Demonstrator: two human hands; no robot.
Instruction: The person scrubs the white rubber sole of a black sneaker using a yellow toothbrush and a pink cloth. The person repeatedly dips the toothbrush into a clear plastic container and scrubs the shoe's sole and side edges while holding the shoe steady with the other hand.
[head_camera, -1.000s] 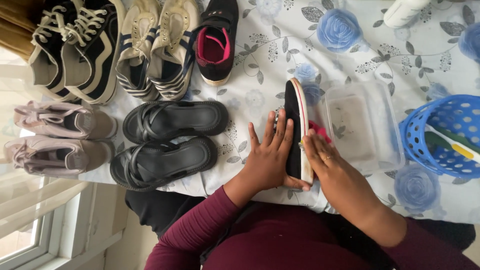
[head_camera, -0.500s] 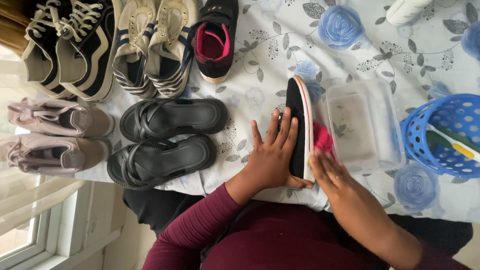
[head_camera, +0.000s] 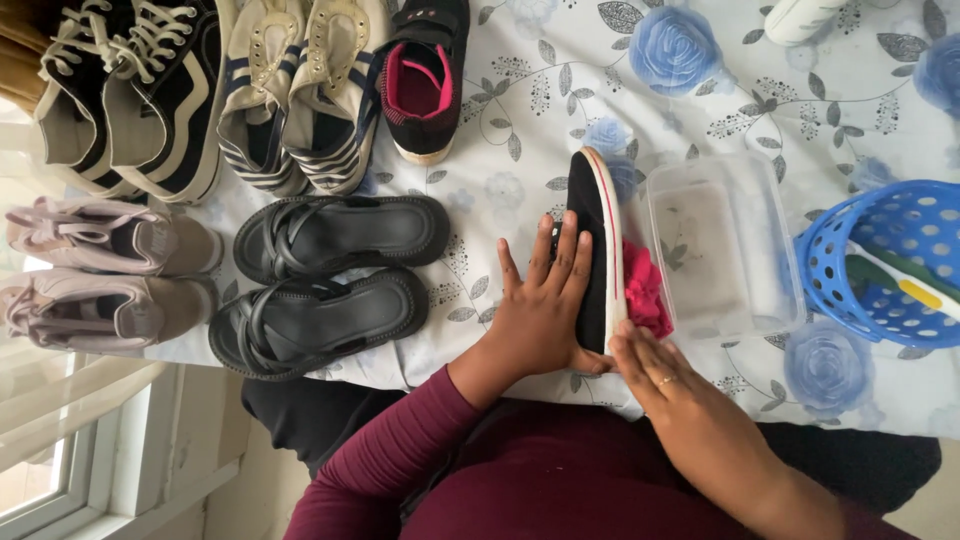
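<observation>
The person had the black shoe (head_camera: 590, 250) tipped up on its side on the worktop (head_camera: 520, 110), left hand (head_camera: 540, 305) flat against the upper with fingers spread, more bracing than gripping. The right hand (head_camera: 665, 385) sat at the heel end by the white sole, fingers loosely curled, its grip closed on nothing, as far as one could tell. A pink cloth (head_camera: 645, 290) was bunched between the shoe and a clear plastic tub (head_camera: 720, 250). Looked like early days: the matching black shoe (head_camera: 425, 75), the sandals (head_camera: 320, 275) and the rest sat lined up untouched.
</observation>
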